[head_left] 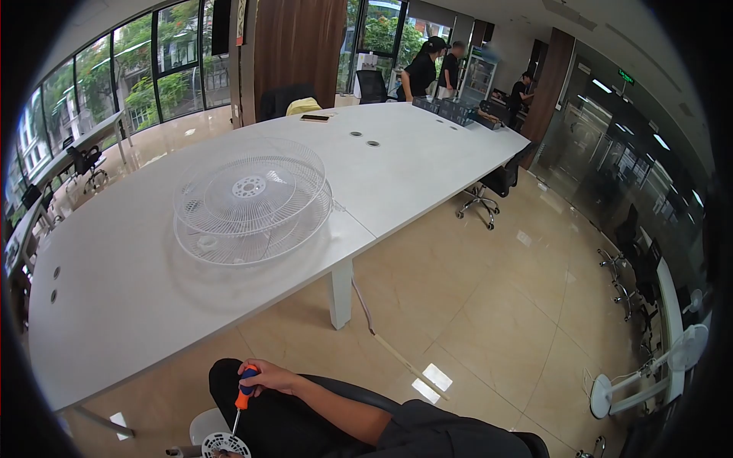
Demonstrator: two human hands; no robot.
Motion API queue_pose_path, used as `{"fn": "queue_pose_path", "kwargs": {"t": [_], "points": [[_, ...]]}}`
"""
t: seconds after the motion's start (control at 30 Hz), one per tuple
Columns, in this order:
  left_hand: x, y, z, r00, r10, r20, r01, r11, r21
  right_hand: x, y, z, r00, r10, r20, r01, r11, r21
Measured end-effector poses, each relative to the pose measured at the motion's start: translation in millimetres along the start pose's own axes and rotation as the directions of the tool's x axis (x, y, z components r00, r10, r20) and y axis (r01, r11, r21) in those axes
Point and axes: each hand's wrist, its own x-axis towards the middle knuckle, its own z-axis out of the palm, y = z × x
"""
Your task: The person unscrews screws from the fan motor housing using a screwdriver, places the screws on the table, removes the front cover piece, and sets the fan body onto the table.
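Note:
My right hand is closed around the orange and blue handle of a screwdriver. Its metal shaft points down to a round white slotted plastic part at the bottom edge, which looks like a fan's motor housing. The tip meets or nearly meets that part; I cannot tell which. My left hand cannot be made out at the cropped lower edge. On the white table ahead lies a white fan guard, its two wire halves one above the other with fan blades in or under them.
A phone lies at the table's far edge. Dark crates stand at its far end, with people beyond. A black office chair is at the right side. A white standing fan is at far right. A cable runs down to the floor.

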Motion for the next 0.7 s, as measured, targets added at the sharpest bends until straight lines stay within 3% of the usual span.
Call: {"fn": "queue_pose_path", "kwargs": {"t": [0.03,0.1,0.23,0.4,0.43,0.47,0.5,0.53,0.57,0.6,0.63,0.7], "points": [[1.6,-0.3,13.2,1.000,0.001,-0.002,-0.001,1.000,0.001,0.0,-0.5,-0.1,1.000,-0.002,0.000,0.002,1.000,0.000],[3.6,-0.9,36.6,0.976,-0.035,-0.213,0.055,0.995,0.089,-0.6,0.0,-0.2,1.000,0.000,0.004,0.000,1.000,0.013],[4.5,1.9,41.7,0.984,-0.048,-0.173,0.064,0.994,0.087,0.0,2.4,-2.9,1.000,0.004,-0.004,-0.004,1.000,0.005],[3.4,0.1,48.1,0.963,0.000,-0.268,0.060,0.975,0.215,-0.8,-0.4,-1.0,0.999,0.003,-0.043,-0.002,1.000,0.008],[13.3,1.7,70.8,0.936,-0.320,-0.148,0.240,0.886,-0.396,1.1,0.7,-1.4,0.998,0.017,-0.066,-0.019,0.999,-0.033],[6.6,-0.5,61.3,0.972,-0.134,-0.193,0.112,0.987,-0.119,-2.3,-3.9,2.8,0.996,0.006,-0.087,-0.009,0.999,-0.032],[-0.8,-1.1,37.4,0.987,-0.070,-0.143,0.058,0.994,-0.088,-7.5,-12.7,10.1,0.994,-0.014,-0.112,0.008,0.998,-0.056],[-4.8,-2.5,25.9,0.983,-0.047,-0.177,0.028,0.994,-0.107,-14.2,-25.8,18.7,0.994,0.008,-0.108,-0.014,0.998,-0.054],[-10.9,-8.6,10.9,0.990,-0.035,-0.136,-0.001,0.968,-0.251,-19.3,-37.8,22.6,0.990,0.021,-0.137,-0.044,0.985,-0.168],[-15.6,-13.8,18.2,0.947,-0.008,-0.321,-0.104,0.939,-0.328,-16.7,-28.4,22.7,0.991,-0.054,-0.122,0.033,0.985,-0.169],[-19.4,-18.8,17.0,0.913,-0.036,-0.406,-0.136,0.912,-0.387,-19.6,-33.3,31.8,0.992,-0.064,-0.108,0.044,0.983,-0.181],[-23.2,-34.0,24.3,0.883,-0.050,-0.467,-0.212,0.845,-0.491,-20.3,-32.4,43.7,0.987,-0.156,0.042,0.161,0.952,-0.260]]}}
